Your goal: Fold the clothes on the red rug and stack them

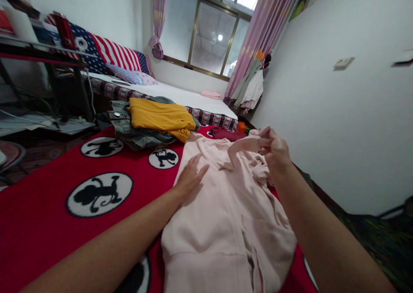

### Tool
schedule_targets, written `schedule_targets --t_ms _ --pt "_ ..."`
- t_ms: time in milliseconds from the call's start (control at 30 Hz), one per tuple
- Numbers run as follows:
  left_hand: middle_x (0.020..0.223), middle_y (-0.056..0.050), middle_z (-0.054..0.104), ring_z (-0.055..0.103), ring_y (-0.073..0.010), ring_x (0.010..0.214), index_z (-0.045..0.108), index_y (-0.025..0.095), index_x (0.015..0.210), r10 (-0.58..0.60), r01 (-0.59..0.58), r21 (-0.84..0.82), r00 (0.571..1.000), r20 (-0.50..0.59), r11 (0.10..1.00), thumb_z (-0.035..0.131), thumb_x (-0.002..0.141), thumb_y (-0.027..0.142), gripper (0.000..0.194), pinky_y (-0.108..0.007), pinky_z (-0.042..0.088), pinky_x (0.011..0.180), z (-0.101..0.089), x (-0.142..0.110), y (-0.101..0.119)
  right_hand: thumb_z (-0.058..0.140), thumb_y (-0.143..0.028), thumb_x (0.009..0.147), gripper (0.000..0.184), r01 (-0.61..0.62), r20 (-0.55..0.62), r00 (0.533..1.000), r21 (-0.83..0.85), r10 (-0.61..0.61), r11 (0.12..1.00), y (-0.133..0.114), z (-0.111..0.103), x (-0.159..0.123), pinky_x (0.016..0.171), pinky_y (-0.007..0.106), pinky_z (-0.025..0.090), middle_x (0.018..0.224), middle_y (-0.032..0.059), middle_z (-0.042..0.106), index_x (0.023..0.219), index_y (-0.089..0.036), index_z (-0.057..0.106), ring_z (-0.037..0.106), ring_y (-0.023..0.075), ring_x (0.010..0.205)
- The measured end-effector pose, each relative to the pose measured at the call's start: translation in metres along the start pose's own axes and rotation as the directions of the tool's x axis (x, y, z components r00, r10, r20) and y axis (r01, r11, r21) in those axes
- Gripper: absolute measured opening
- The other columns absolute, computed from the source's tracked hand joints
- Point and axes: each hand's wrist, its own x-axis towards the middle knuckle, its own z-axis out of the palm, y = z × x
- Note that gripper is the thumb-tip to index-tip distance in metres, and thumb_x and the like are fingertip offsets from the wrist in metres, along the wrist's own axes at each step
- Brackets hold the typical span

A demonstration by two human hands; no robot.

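A pale pink garment (209, 215), with a pocket on its right part, lies spread lengthwise on a red blanket (38, 224). My left hand (191, 177) rests on the garment's left side, fingers stretched out flat. Above its upper right, my right hand (275, 149) pinches a raised pink piece of the same garment, and a fold of cloth hangs between the hand and the rest. The right part below that hand is bunched and creased. Which part of the garment the raised piece is, I cannot tell.
Beyond my left hand lies a pile of folded clothes, a mustard-yellow one (161, 116) over denim (124, 127). Dark red cloth (224, 134) sits behind the garment. A bed (180, 96) stands under the window, a desk (41, 58) at left, a white wall (348, 125) at right.
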Motion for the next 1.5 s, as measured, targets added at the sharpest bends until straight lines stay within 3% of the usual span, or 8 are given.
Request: schedule_targets --t_ms 133,300,500,600,733,933,1233,1500 --pt "0.139 -0.015 0.053 0.051 -0.0202 0.129 0.046 0.016 0.134 -0.226 0.094 -0.39 0.924 -0.309 0.916 0.031 0.097 0.049 0.052 -0.034 0.044 0.105 -0.021 0.02 -0.019 0.048 -0.063 0.088 0.051 0.101 0.314 0.934 0.221 -0.169 0.97 -0.07 0.001 -0.041 0.07 0.032 0.055 0.085 0.008 0.073 0.095 -0.018 0.072 0.069 0.0216 0.083" --pt "0.13 -0.018 0.057 0.062 -0.0199 0.112 0.047 0.014 0.128 -0.478 0.197 -0.654 0.832 -0.283 0.73 0.026 0.098 0.046 0.049 -0.032 0.054 0.09 -0.037 0.031 -0.034 0.059 -0.073 0.076 0.061 -0.037 0.821 0.535 0.258 -0.199 0.965 -0.074 0.01 -0.084 0.087 0.043 0.053 0.091 0.0125 0.075 0.089 -0.015 0.075 0.071 0.0278 0.092" --pt "0.114 -0.014 0.066 0.064 -0.02 0.101 0.055 0.012 0.119 -0.266 0.127 -0.397 0.911 -0.316 0.909 0.047 0.091 0.035 0.037 -0.034 0.051 0.09 -0.029 0.028 -0.035 0.069 -0.066 0.069 0.055 -0.179 0.473 0.88 0.232 0.05 0.956 0.024 0.063 -0.061 0.076 0.033 0.054 0.085 0.0114 0.075 0.087 -0.014 0.07 0.071 0.02 0.078" --pt "0.103 -0.012 0.069 0.065 -0.0207 0.096 0.059 0.011 0.116 -0.15 0.117 -0.128 0.945 -0.29 0.985 0.051 0.088 0.029 0.034 -0.032 0.05 0.088 -0.03 0.022 -0.024 0.07 -0.061 0.067 0.052 -0.163 0.183 0.972 0.066 0.148 0.984 0.069 0.073 -0.054 0.059 0.027 0.05 0.081 0.0099 0.072 0.086 -0.012 0.068 0.066 0.0159 0.062" --pt "0.087 -0.007 0.072 0.066 -0.0237 0.086 0.058 0.018 0.123 -0.122 0.165 0.237 0.975 -0.185 0.957 0.054 0.088 0.036 0.039 -0.033 0.048 0.079 -0.033 0.011 -0.002 0.057 -0.051 0.08 0.04 -0.164 -0.008 0.985 -0.378 0.174 0.911 0.096 0.062 -0.05 0.06 0.028 0.048 0.08 0.0087 0.071 0.094 -0.014 0.069 0.064 0.0184 0.066" --pt "0.08 -0.005 0.07 0.066 -0.0268 0.082 0.053 0.021 0.131 -0.104 0.096 0.413 0.995 -0.005 0.906 0.062 0.08 0.05 0.059 -0.032 0.045 0.07 -0.025 0.002 0.017 0.057 -0.056 0.081 0.048 -0.106 0.092 0.962 -0.738 0.255 0.666 0.091 0.055 -0.053 0.081 0.038 0.048 0.1 0.0147 0.072 0.105 -0.017 0.07 0.066 0.0292 0.098" --pt "0.051 0.008 0.04 0.037 -0.0073 0.048 0.072 0.019 0.1 0.229 -0.21 -0.125 0.959 0.167 0.97 0.059 0.078 0.019 0.026 -0.02 0.028 0.052 -0.035 -0.009 0.075 0.053 -0.036 0.085 0.029 0.202 -0.013 0.975 -0.361 -0.221 0.91 0.077 0.068 -0.062 0.076 0.032 0.048 0.089 0.0076 0.071 0.097 -0.016 0.07 0.064 0.0191 0.078" --pt "0.061 0.001 0.061 0.058 -0.0116 0.052 0.073 0.013 0.099 -0.009 0.142 -0.136 0.726 0.688 0.981 0.062 0.076 0.026 0.029 -0.019 0.045 0.049 -0.073 0.004 0.075 0.059 -0.029 0.081 0.019 0.255 0.463 0.864 -0.06 -0.2 0.965 0.035 0.092 -0.082 0.061 0.024 0.045 0.073 0.0032 0.07 0.082 -0.015 0.072 0.059 0.0138 0.065"
